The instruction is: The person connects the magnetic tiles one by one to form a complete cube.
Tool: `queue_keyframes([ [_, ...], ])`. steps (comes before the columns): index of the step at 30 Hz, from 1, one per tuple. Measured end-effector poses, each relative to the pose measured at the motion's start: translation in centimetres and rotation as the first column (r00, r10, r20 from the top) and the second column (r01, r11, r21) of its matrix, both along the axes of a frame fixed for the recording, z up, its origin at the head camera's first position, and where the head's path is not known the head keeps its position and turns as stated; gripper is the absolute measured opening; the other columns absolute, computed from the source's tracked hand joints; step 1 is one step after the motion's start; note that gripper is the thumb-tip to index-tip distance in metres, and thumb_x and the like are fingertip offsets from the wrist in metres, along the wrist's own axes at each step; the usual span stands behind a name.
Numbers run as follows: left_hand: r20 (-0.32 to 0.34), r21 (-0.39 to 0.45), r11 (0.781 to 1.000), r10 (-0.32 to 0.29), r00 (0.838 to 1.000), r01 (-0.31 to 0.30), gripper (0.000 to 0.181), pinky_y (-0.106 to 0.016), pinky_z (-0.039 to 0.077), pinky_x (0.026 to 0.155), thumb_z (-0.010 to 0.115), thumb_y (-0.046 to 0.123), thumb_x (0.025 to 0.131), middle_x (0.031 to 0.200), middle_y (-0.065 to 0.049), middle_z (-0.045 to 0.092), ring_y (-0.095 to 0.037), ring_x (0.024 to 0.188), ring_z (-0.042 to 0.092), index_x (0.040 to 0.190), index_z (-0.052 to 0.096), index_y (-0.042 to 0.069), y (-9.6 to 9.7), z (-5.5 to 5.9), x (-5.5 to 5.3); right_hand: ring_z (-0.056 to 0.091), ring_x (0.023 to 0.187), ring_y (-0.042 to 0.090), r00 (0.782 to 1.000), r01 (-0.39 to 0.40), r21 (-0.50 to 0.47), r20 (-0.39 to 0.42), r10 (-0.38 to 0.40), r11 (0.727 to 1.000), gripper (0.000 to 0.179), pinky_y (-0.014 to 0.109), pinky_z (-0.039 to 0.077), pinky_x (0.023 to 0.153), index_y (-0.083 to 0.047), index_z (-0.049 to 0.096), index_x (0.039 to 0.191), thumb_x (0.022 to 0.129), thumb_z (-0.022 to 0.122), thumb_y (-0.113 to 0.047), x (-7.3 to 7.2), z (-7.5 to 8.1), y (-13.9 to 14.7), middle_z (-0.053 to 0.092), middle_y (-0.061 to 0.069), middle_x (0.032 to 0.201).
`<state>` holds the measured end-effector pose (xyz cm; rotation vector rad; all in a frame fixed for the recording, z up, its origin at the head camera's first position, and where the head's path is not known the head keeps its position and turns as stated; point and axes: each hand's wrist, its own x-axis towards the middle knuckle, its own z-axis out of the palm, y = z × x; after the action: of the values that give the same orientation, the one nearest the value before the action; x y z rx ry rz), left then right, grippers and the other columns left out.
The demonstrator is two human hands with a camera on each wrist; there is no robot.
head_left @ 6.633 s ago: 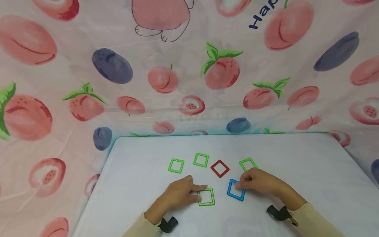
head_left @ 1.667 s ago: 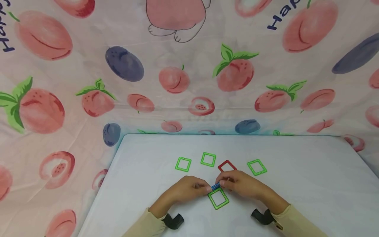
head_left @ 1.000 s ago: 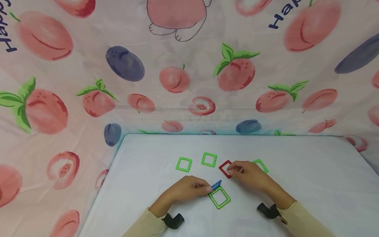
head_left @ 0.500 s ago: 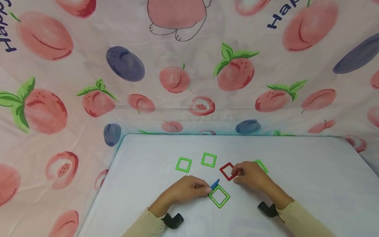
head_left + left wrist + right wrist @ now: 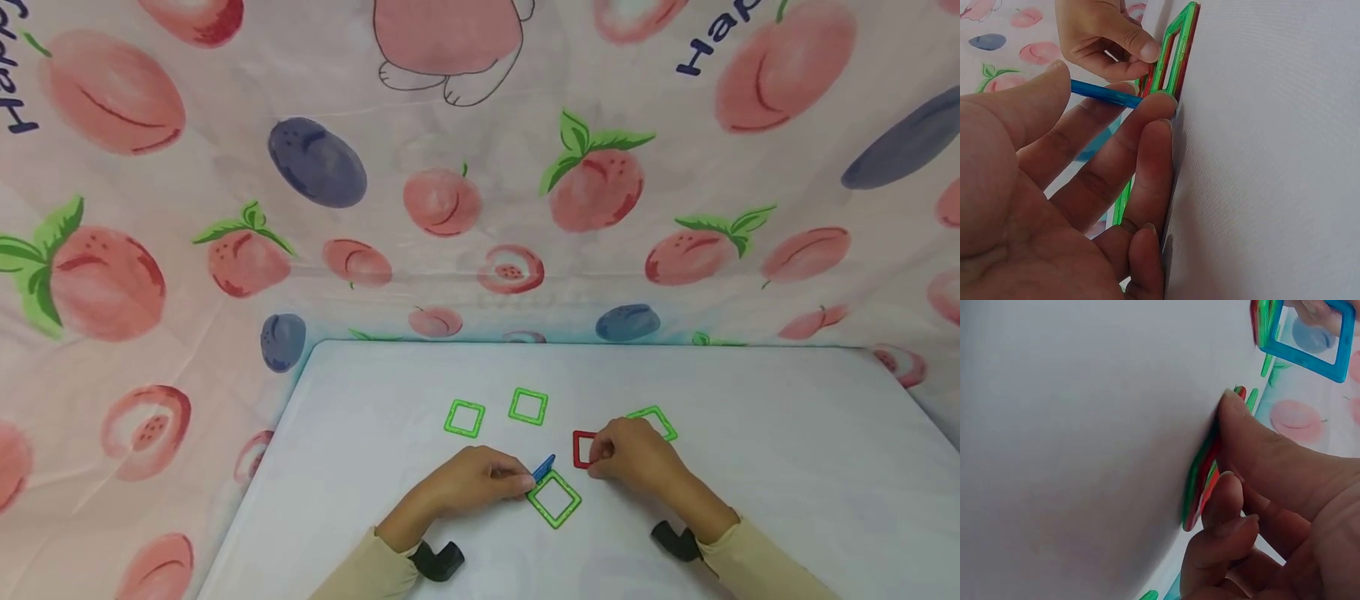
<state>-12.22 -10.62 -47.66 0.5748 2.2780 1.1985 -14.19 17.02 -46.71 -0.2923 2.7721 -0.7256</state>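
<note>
My left hand (image 5: pixel 476 479) holds a blue square magnetic tile (image 5: pixel 543 468) at its near end, between thumb and fingers. The tile stands on edge along the upper-left side of a green square tile (image 5: pixel 567 513) lying on the table. From the right wrist, the blue tile (image 5: pixel 1300 364) shows as a hollow frame. My right hand (image 5: pixel 637 454) pinches a red square tile (image 5: pixel 577 450) by its right side, low over the table; the fingers cover that side. In the right wrist view, green shows along the table side of this red tile (image 5: pixel 1200 490).
Two green square tiles (image 5: pixel 447 418) (image 5: pixel 512 406) lie farther back on the white table (image 5: pixel 360 433). Another green tile (image 5: pixel 663 422) is partly behind the right hand. A fruit-print cloth (image 5: pixel 450 275) hangs at the table's back edge. Black wrist mounts (image 5: pixel 438 562) sit at both cuffs.
The blue tile has gone from flat to upright against the green tile, first with both hands. My right hand then moved to the red tile, which has turned and come nearer. The left hand stays.
</note>
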Motion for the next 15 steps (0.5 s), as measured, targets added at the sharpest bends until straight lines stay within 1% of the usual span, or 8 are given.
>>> queue_keyframes([
  [10, -0.005, -0.004, 1.0, 0.007, 1.0, -0.007, 0.025, -0.021, 0.049, 0.077, 0.067, 0.043, 0.098, 0.088, 0.013, 0.075, 0.002, 0.081, 0.063, 0.102, 0.08, 0.023, 0.06, -0.1, -0.06, 0.051, 0.073, 0.015, 1.0, -0.007, 0.026, -0.02, 0.007, 1.0, 0.024, 0.031, 0.042, 0.064, -0.019, 0.069, 0.069, 0.074, 0.092, -0.024, -0.04, -0.1, -0.24, 0.059, -0.005, 0.072],
  [15, 0.006, 0.003, 1.0, 0.009, 1.0, -0.009, 0.024, -0.021, 0.05, 0.077, 0.067, 0.042, 0.099, 0.087, 0.013, 0.075, 0.001, 0.081, 0.063, 0.101, 0.08, 0.023, 0.08, 0.04, -0.01, 0.05, 0.07, 0.014, 1.0, -0.029, -0.011, 0.003, 0.029, 1.0, 0.026, 0.03, 0.041, 0.062, -0.019, 0.066, 0.068, 0.078, 0.089, -0.026, -0.06, -0.09, -0.02, 0.057, -0.005, 0.069],
])
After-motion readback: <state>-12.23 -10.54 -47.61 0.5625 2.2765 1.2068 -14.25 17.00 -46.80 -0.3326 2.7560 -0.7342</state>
